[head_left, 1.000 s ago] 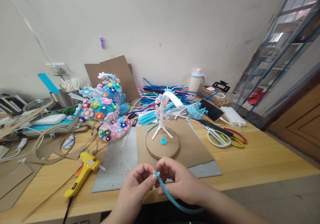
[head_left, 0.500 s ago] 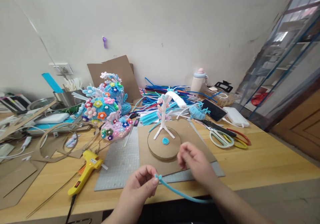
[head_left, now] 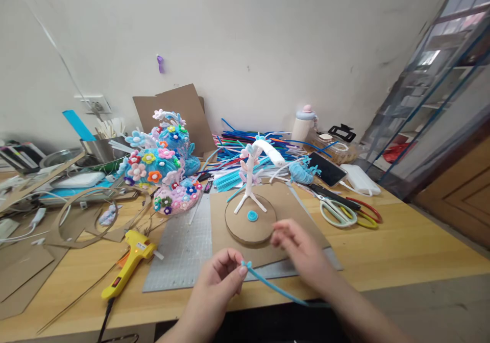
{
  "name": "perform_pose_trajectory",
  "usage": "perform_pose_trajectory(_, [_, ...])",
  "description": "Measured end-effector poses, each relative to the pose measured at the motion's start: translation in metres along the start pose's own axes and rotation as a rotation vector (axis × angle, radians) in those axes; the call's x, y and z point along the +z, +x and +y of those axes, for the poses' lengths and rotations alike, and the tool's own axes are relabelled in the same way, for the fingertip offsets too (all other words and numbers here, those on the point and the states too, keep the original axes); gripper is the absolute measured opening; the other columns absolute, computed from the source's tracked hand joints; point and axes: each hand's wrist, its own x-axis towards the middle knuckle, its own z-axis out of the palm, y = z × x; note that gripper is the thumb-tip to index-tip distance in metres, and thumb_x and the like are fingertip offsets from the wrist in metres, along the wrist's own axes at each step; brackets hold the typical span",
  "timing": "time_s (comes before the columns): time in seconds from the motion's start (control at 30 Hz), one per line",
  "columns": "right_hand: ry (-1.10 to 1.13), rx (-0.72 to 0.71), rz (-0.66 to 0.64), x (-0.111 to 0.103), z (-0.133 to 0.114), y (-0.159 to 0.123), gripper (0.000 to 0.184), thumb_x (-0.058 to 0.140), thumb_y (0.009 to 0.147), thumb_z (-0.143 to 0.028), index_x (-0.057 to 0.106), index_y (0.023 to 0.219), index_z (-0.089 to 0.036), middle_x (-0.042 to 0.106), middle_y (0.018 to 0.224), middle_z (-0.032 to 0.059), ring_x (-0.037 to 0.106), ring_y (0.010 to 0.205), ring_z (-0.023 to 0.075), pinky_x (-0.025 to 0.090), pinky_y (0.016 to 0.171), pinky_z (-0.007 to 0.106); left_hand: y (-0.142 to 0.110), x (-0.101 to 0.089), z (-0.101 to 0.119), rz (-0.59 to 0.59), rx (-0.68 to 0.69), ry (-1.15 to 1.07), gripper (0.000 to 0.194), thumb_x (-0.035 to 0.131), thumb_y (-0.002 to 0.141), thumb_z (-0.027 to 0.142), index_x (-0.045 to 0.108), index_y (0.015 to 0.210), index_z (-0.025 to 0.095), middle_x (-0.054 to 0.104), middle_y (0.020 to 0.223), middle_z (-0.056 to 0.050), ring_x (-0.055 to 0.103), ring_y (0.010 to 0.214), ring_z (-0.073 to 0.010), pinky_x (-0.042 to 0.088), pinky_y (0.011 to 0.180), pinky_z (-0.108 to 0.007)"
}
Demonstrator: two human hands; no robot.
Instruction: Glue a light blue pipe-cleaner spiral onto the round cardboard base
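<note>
My left hand (head_left: pixel 222 279) pinches the looped end of a light blue pipe cleaner (head_left: pixel 273 288) between thumb and forefinger. The rest of that stem slants down to the right and passes beneath my right forearm. Beside the front right rim of a round cardboard disc (head_left: pixel 241 233), my right hand (head_left: pixel 298 248) has its fingers loosely bent and slightly apart, with nothing visible in them. A white stem (head_left: pixel 249 177) with a drooping top and splayed feet stands on the disc. Just in front of its feet lies a small blue coil (head_left: pixel 252 216).
A yellow glue gun (head_left: pixel 130 266) lies left of the cutting mat (head_left: pixel 172 266). A decorated flower piece (head_left: pixel 161 164) stands behind. Scissors (head_left: pixel 337 213) and a phone (head_left: pixel 327 168) rest at right. Bundled pipe cleaners (head_left: pixel 245 146) lie along the wall.
My left hand has shifted slightly right and up with the pipe cleaner's end. The fingers of my right hand have loosened a little.
</note>
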Motion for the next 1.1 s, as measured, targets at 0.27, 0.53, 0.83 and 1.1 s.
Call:
perform_pose_trajectory(0.27, [0.197, -0.036, -0.27, 0.053, -0.041, -0.021, 0.024, 0.053, 0.089, -0.034, 0.056, 0.077, -0.013, 0.055, 0.067, -0.0008, 0.047, 0.062, 0.0065, 0.036, 0.058, 0.018, 0.004, -0.006, -0.005, 0.028, 0.029, 0.015, 0.035, 0.076, 0.071, 0.046, 0.06, 0.077, 0.016, 0.052, 0.063, 0.003, 0.042, 0.054, -0.0082, 0.032, 0.051, -0.02])
perform_pose_trajectory(0.53, [0.092, -0.044, -0.23, 0.051, -0.035, -0.02, 0.023, 0.054, 0.088, -0.033, 0.06, 0.076, -0.014, 0.054, 0.066, -0.0012, 0.045, 0.063, 0.0071, 0.035, 0.059, 0.019, 0.005, -0.003, -0.007, 0.053, 0.044, 0.008, 0.037, 0.078, 0.068, 0.047, 0.06, 0.077, 0.016, 0.055, 0.064, 0.002, 0.044, 0.052, -0.0081, 0.035, 0.049, -0.019])
perform_pose_trajectory(0.83, [0.224, 0.02, -0.266, 0.052, -0.034, -0.023, 0.031, 0.054, 0.089, -0.041, 0.054, 0.075, -0.013, 0.05, 0.063, -0.002, 0.042, 0.056, 0.0048, 0.033, 0.055, 0.018, 0.002, 0.0, -0.006, 0.098, 0.081, 0.039, 0.034, 0.078, 0.068, 0.045, 0.061, 0.072, 0.016, 0.057, 0.062, 0.001, 0.049, 0.055, -0.0101, 0.041, 0.053, -0.021])
perform_pose_trajectory(1.1, [0.409, 0.129, -0.281, 0.056, -0.033, -0.021, 0.039, 0.055, 0.088, -0.049, 0.05, 0.073, -0.013, 0.046, 0.059, -0.0038, 0.034, 0.044, 0.0012, 0.023, 0.042, 0.016, 0.002, -0.001, -0.009, 0.114, 0.13, 0.055, 0.03, 0.079, 0.068, 0.042, 0.066, 0.076, 0.016, 0.065, 0.072, -0.004, 0.061, 0.07, -0.0169, 0.05, 0.066, -0.026])
